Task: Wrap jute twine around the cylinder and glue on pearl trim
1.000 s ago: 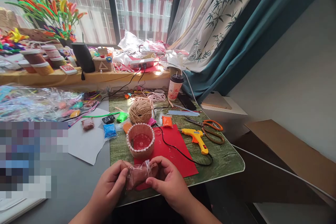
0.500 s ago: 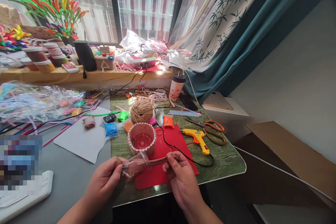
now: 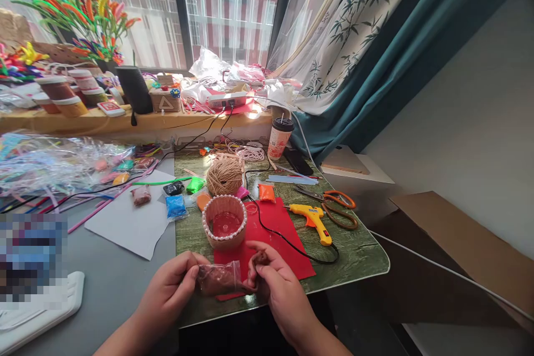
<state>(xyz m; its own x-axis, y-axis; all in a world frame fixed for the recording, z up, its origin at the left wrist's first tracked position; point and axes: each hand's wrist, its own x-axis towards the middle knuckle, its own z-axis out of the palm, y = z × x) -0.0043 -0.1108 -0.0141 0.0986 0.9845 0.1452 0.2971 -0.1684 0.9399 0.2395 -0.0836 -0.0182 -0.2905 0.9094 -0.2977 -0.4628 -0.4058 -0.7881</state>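
Note:
My left hand [image 3: 175, 283] pinches one end of a small clear plastic bag [image 3: 219, 278] with brown modelling clay inside. At the bag's other end, my right hand [image 3: 283, 292] is closed on a lump of brown clay [image 3: 256, 264], part of which trails back toward the bag's mouth. Just beyond the hands stands a round cup [image 3: 225, 240] with a pearl-bead rim and a red inside. Beneath lies a red sheet [image 3: 287, 228], partly covered by the cup and my right hand.
A yellow glue gun [image 3: 312, 219] and orange-handled scissors [image 3: 337, 206] lie to the right. Behind the cup are a twine ball [image 3: 225, 174], a blue clay packet [image 3: 176, 207] and an orange one [image 3: 267, 193]. A paper drink cup [image 3: 280, 139] stands near the sill; a black cord crosses the red sheet.
The long stretched strand of clay between my hands has shortened and bunched into a lump at my right fingers. The bag now hangs flatter, its mouth showing.

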